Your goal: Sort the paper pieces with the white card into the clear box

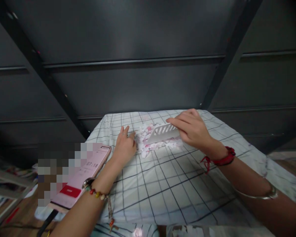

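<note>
On the gridded cloth [158, 186], the right hand [192, 129] grips a white slotted plate [161, 137], tilted among flaky pink-and-white scraps [143, 142]; the left hand [124, 144], fingers apart, lies just beside them. A phone [87, 174] reads 07:18.

You seem at home: checked cloth [162, 184] beneath grip of your right hand [193, 130], dark panelled wall [128, 87] beyond it, cabled phone [91, 169] left, wood-look floor [292, 169] far right.
</note>
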Demonstrator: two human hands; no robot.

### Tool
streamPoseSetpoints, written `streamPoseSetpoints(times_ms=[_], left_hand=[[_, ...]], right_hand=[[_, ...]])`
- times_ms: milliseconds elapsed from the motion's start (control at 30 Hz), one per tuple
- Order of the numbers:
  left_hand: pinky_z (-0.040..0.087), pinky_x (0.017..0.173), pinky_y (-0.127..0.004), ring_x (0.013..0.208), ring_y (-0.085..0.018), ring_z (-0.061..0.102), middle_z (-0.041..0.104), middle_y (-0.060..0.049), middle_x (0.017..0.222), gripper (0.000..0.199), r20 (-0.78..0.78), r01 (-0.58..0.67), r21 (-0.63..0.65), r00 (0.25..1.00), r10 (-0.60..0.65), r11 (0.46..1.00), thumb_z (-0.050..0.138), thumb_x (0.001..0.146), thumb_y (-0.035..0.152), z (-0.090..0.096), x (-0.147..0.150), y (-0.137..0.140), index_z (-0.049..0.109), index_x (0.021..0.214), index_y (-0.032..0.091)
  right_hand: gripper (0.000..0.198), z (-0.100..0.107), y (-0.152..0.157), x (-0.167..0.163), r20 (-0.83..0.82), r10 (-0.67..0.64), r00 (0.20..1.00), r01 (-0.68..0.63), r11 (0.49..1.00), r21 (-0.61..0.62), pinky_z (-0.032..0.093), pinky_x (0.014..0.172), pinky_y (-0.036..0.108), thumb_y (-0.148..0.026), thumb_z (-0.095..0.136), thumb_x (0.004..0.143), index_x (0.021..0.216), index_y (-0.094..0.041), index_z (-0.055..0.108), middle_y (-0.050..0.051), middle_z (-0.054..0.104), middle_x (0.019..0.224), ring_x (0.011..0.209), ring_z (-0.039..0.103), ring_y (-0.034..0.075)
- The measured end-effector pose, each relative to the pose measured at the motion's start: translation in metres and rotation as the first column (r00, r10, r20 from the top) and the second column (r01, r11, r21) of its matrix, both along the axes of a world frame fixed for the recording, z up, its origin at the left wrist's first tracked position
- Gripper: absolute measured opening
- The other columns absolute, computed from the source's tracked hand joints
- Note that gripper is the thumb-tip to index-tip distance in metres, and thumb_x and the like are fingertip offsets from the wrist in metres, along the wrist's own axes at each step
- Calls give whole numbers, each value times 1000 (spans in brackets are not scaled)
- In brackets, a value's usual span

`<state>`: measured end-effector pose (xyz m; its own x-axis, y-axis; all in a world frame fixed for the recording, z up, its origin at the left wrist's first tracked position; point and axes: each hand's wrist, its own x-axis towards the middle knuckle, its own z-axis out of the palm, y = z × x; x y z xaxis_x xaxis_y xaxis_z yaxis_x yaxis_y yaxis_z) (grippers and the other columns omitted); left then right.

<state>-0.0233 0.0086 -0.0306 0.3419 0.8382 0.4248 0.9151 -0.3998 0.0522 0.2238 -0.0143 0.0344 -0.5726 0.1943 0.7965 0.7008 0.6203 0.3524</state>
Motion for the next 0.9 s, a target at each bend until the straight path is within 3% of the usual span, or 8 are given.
streamPoseSetpoints(times_ms=[200,333,433,533,667,900], left_hand=[[25,108,-50,132,-33,28,44,-20,134,35,-30,-2,-17,1000,1,1000,42,81,11,-1,0,-1,56,113,6],[24,107,-52,132,-32,29,47,-19,131,34,-18,52,-41,998,-53,998,40,85,15,0,2,-2,55,115,7],[25,107,-54,133,-33,26,45,-18,132,33,20,144,-28,989,-143,989,40,90,21,4,9,-8,55,116,9],[26,107,-54,135,-33,21,41,-16,136,31,38,310,10,950,-310,951,42,92,26,9,20,-16,54,117,12],[26,107,-52,136,-33,15,30,-16,142,34,14,523,-42,852,-523,851,49,89,29,14,30,-27,51,120,14],[24,107,-54,135,-36,15,26,-13,144,39,14,591,-136,804,-595,795,58,85,28,12,31,-30,52,122,18]], right_hand=[[31,-3,-19,2,93,87,992,-86,996,-15,36,68,32,-1,42,74,96,-19,55,-3,58,65,59,49,11],[33,4,-14,24,24,-37,999,34,994,100,38,67,32,0,44,72,95,-19,56,-1,60,67,62,52,13],[33,9,-5,46,89,-112,990,107,993,57,39,68,33,-1,44,72,94,-21,58,0,62,70,65,55,15],[31,9,0,63,135,-161,978,165,986,-17,40,67,33,-4,43,72,90,-21,61,2,64,71,67,57,17],[30,7,2,70,139,-168,976,183,978,-101,42,65,33,-7,41,73,88,-19,64,3,66,73,70,59,18],[30,14,-7,68,51,-165,985,171,971,-168,45,68,34,-9,41,73,83,-25,65,1,67,72,71,62,18]])
